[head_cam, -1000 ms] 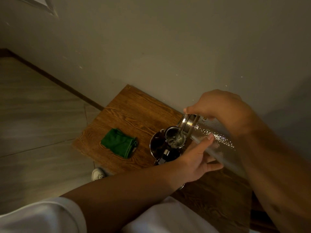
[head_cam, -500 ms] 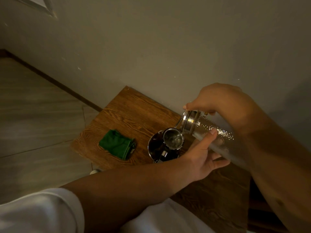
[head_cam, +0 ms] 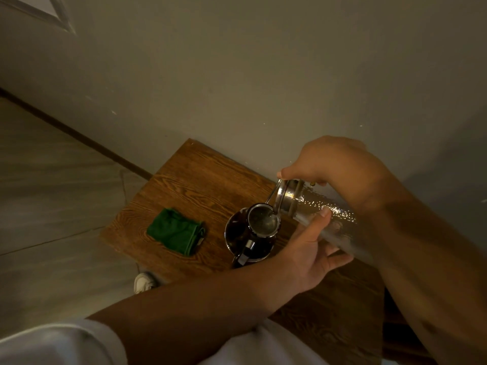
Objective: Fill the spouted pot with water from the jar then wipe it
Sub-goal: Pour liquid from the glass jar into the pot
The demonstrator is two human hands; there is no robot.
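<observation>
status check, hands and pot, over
Right hand grips tilted jar; left hand supports it underneath. Jar mouth over spouted pot. Green cloth lies apart, nothing blocking.

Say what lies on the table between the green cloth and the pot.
Nothing: the head view shows only bare wooden table between the green cloth and the pot.
</observation>
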